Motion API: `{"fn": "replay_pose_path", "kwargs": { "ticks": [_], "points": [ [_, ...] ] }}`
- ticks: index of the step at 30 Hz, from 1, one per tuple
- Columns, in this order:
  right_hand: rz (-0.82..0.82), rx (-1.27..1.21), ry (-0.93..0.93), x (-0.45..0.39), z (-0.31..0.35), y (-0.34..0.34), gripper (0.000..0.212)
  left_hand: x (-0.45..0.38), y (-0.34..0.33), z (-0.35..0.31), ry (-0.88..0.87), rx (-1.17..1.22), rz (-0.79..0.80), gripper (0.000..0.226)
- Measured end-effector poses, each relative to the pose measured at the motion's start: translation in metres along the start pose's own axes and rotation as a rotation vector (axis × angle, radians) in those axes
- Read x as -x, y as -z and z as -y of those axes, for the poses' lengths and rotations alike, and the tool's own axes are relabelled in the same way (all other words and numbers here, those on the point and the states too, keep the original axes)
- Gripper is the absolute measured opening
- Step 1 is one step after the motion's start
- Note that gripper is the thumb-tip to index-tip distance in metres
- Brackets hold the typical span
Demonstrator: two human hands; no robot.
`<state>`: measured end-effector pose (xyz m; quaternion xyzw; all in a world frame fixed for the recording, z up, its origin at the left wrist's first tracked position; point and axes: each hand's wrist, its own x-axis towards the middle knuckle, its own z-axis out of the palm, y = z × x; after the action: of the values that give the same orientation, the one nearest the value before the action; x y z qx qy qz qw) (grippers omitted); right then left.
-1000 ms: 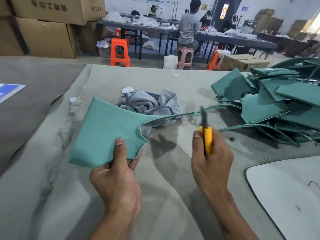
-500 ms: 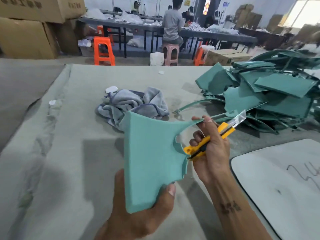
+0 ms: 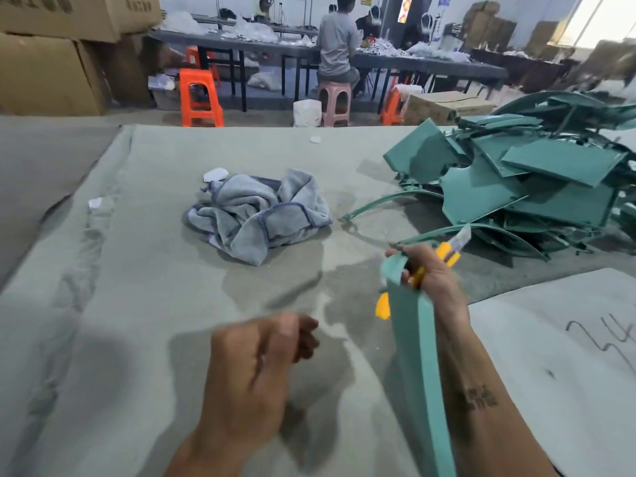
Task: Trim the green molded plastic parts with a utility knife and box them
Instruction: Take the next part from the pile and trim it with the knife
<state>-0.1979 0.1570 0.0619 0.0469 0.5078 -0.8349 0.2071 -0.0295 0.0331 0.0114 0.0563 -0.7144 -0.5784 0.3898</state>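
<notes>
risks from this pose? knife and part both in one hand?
The right hand grips both the yellow utility knife, blade out, and the green molded plastic part; either could slip. The blurred, empty left hand may stray near the blade. The part hangs edge-on and may twist free.

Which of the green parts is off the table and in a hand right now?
The long green part at the right hand, held edge-on with the yellow utility knife. All others lie in the pile at the far right.
</notes>
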Motion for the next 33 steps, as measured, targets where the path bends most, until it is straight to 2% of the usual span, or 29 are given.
{"fn": "replay_pose_path", "kwargs": {
  "ticks": [2, 4, 8, 10, 12, 14, 17, 19, 22, 25, 28, 31, 33],
  "points": [
    [0.063, 0.050, 0.021, -0.001, -0.010, -0.009, 0.020, -0.011, 0.000, 0.002, 0.354, 0.223, -0.015, 0.068],
    [0.149, 0.189, 0.099, 0.001, -0.027, -0.014, 0.018, -0.017, 0.003, 0.004, 0.545, 0.367, 0.057, 0.057],
    [0.339, 0.344, 0.167, 0.004, -0.047, -0.012, 0.024, -0.019, 0.012, -0.006, 0.639, 0.485, 0.271, 0.040],
    [0.442, 0.395, 0.136, 0.006, -0.049, -0.012, 0.019, -0.021, 0.012, -0.009, 0.677, 0.493, 0.273, 0.026],
    [0.505, 0.447, 0.149, 0.010, -0.054, -0.014, 0.031, -0.022, 0.009, -0.009, 0.730, 0.478, 0.225, 0.024],
    [0.445, 0.492, 0.306, 0.010, -0.057, -0.015, 0.035, -0.023, 0.007, -0.009, 0.760, 0.508, 0.188, 0.024],
    [0.160, 0.730, 0.800, 0.003, -0.055, -0.008, 0.035, -0.025, 0.005, -0.009, 0.743, 0.580, 0.144, 0.024],
    [0.034, 0.856, 0.957, -0.004, -0.050, 0.000, 0.040, -0.024, 0.004, -0.008, 0.722, 0.658, 0.137, 0.033],
    [0.069, 1.009, 0.977, -0.011, -0.049, 0.007, 0.045, -0.020, -0.006, -0.012, 0.746, 0.893, 0.129, 0.041],
    [0.171, 1.197, 0.940, -0.010, -0.057, 0.002, 0.040, -0.013, -0.016, -0.017, 0.829, 1.111, 0.072, 0.029],
    [0.237, 1.247, 0.995, -0.007, -0.062, 0.000, 0.040, -0.014, -0.016, -0.023, 0.877, 1.252, 0.147, 0.016],
    [0.215, 1.225, 1.040, -0.005, -0.066, -0.004, 0.034, -0.016, -0.015, -0.030, 0.910, 1.292, 0.147, 0.013],
    [0.127, 1.179, 1.026, -0.006, -0.065, -0.004, 0.031, -0.015, -0.015, -0.031, 0.918, 1.288, 0.120, 0.015]
  ]
}}
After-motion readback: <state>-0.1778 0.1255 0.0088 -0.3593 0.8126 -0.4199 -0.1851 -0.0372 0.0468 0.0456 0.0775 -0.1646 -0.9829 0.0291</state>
